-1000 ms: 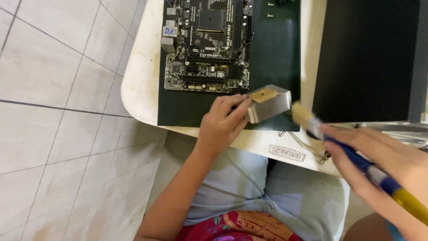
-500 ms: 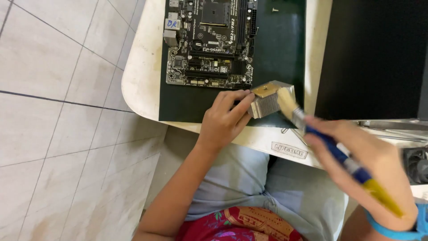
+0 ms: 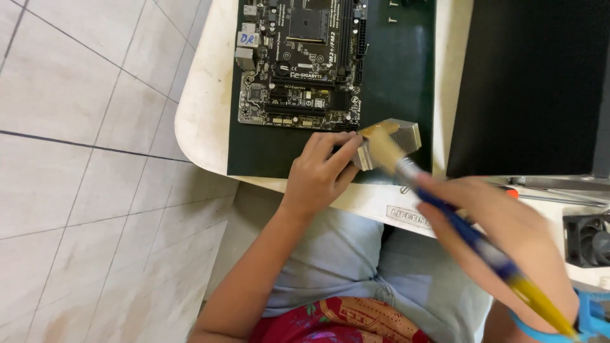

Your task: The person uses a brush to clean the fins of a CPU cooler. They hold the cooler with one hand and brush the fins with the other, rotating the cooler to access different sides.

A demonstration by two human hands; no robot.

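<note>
The left hand point(image 3: 318, 174) is closed around a small finned metal block point(image 3: 397, 141), a heatsink by its look, and holds it at the near edge of the dark green mat point(image 3: 394, 76) on the white table point(image 3: 200, 121); its grip is clamped on the block's left side, thumb and fingers pinching the end. The right hand point(image 3: 502, 235) is wrapped tight round a paintbrush point(image 3: 445, 216) with a blue and yellow handle, and the pale bristles lie on top of the block; the brush is blurred. A circuit board point(image 3: 298, 60) lies on the mat just beyond the left hand, apart from the block; a small black fan point(image 3: 588, 238) sits at the right edge, and a large black panel point(image 3: 527, 82) is to the right of the mat. The block looks stiff, fairly heavy for its bulk, and smooth on its flat sides; its thin fins could probably bend or nick a finger, so the solid ends seem the safest place to hold it; the brush is light, its bristles soft.
</note>
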